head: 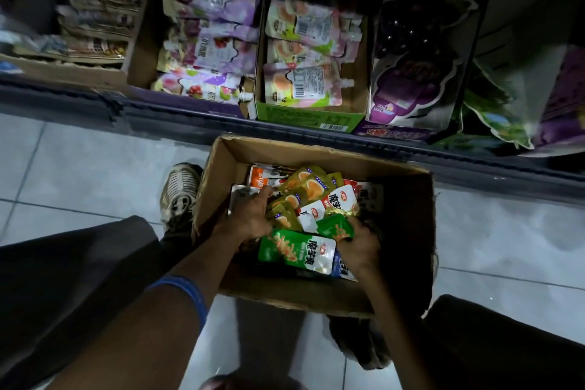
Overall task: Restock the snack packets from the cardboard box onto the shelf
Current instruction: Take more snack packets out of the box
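Snack packets (304, 215) sat loose and overlapping in an open cardboard box (408, 231) on the tiled floor (79, 168), just below frame centre, between the person's knees. Both hands were down inside the box. Left hand (250, 215) had fingers curled into the pile, gripping a small stack of gold-green packets (291, 199) at 12 o'clock from its knuckles. Right hand (357, 244) pinched a small green packet (335, 228) at its 11 o'clock. A large green-and-white packet (297, 252) lay flat on top between the two wrists, touching both hands. Around it: dark trouser legs at 8 and 4 o'clock of the box, a beige sneaker (182, 190) touching the box's left wall at 9 o'clock, the other shoe (361, 345) partly under the near edge at 5 o'clock. The shelf (190, 123) ran across at 12 o'clock, its front rail near the box's far wall but apart from it. On it were display trays of spouted pouches: purple-pink ones (215, 41) at 11 o'clock, peach-pink ones (307, 54) at 12, a purple grape-shaped carton (414, 73) at 1. These trays were largely filled. Box walls stood higher than the pile, flaps absent or folded; far-left corner was torn. Open floor lay at 9 and 3 o'clock of the box. Packets were glossy foil, mixed: gold-green, red-white, orange-white, green. Print was too blurred to read fully.
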Motion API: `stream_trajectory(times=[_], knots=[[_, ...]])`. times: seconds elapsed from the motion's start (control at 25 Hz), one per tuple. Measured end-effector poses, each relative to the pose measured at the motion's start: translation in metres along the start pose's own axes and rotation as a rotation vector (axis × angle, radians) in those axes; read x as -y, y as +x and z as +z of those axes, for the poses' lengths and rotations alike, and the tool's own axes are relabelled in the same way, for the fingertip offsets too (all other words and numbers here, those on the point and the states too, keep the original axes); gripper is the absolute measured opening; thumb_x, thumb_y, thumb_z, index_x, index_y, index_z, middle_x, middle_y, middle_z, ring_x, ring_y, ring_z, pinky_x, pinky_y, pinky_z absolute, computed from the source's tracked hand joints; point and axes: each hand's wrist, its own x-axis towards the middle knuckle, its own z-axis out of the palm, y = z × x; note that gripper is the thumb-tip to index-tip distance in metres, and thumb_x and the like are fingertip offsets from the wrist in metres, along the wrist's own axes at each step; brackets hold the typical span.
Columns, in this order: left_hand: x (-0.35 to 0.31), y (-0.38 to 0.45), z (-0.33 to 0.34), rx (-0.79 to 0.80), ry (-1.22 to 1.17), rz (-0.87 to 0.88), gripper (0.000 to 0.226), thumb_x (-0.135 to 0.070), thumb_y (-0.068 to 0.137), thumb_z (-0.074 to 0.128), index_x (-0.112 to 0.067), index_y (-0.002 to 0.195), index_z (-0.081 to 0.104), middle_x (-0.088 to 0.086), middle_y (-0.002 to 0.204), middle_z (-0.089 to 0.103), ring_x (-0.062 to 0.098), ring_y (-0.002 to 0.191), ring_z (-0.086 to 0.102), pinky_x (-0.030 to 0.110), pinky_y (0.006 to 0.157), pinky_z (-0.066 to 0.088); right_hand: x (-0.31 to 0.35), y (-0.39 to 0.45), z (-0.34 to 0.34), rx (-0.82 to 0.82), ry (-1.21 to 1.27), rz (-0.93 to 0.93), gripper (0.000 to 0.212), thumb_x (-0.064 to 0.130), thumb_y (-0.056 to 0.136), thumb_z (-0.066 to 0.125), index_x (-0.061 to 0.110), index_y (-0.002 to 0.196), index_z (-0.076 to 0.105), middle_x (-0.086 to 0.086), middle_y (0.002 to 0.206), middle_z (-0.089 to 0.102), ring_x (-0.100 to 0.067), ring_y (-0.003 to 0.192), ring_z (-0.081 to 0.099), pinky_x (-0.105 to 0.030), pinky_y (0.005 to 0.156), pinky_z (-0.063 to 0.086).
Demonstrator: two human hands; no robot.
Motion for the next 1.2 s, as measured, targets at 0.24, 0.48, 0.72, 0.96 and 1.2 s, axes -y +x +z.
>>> stream_trajectory(times=[0.24, 0.48, 0.72, 0.96, 1.2], knots=[[-0.006, -0.014, 0.032, -0.320, -0.104, -0.009, 0.055, -0.018, 0.077, 0.077, -0.014, 0.127, 0.053, 0.013, 0.124, 0.061, 0.032, 0.113, 0.059, 0.037, 0.092, 0.048, 0.002, 0.001, 0.002, -0.067, 0.057, 0.038, 0.038, 0.008, 0.080, 0.065, 0.007, 0.118, 0.059, -0.016, 0.119, 0.062, -0.033, 0.109, 0.058, -0.032, 0.086, 0.046], [0.004, -0.001, 0.021, -0.094, 0.051, 0.097, 0.056, -0.021, 0.073, 0.075, -0.018, 0.127, 0.061, 0.008, 0.119, 0.070, 0.029, 0.111, 0.064, 0.035, 0.094, 0.051, 0.006, -0.008, 0.002, -0.179, -0.166, -0.122, 0.033, 0.013, 0.074, 0.062, 0.016, 0.107, 0.061, -0.010, 0.108, 0.063, -0.034, 0.101, 0.058, -0.038, 0.083, 0.050], [-0.008, 0.011, 0.044, -0.189, 0.314, 0.165, 0.060, -0.041, 0.084, 0.072, -0.020, 0.137, 0.054, 0.009, 0.130, 0.063, 0.030, 0.119, 0.057, 0.035, 0.098, 0.047, 0.014, -0.013, 0.001, 0.301, -0.044, -0.143, 0.033, -0.002, 0.081, 0.056, 0.011, 0.108, 0.068, -0.005, 0.111, 0.069, -0.024, 0.106, 0.061, -0.020, 0.077, 0.042], [-0.006, 0.006, 0.022, -0.048, -0.139, 0.188, 0.037, -0.021, 0.075, 0.084, -0.026, 0.109, 0.070, -0.006, 0.100, 0.076, 0.015, 0.096, 0.070, 0.038, 0.088, 0.057, 0.012, -0.012, -0.018, -0.074, 0.009, 0.010, 0.019, 0.008, 0.087, 0.060, 0.015, 0.101, 0.071, -0.006, 0.103, 0.070, -0.025, 0.101, 0.065, -0.021, 0.070, 0.041], [-0.041, -0.046, -0.018, -0.196, -0.888, 0.187, 0.026, -0.001, 0.079, 0.078, -0.016, 0.098, 0.069, -0.003, 0.086, 0.077, 0.011, 0.076, 0.073, 0.029, 0.065, 0.058, 0.013, -0.038, -0.032, 0.129, 0.996, 0.407, 0.031, 0.030, 0.094, 0.058, 0.005, 0.112, 0.064, -0.011, 0.091, 0.070, -0.026, 0.074, 0.066, -0.026, 0.059, 0.052]])
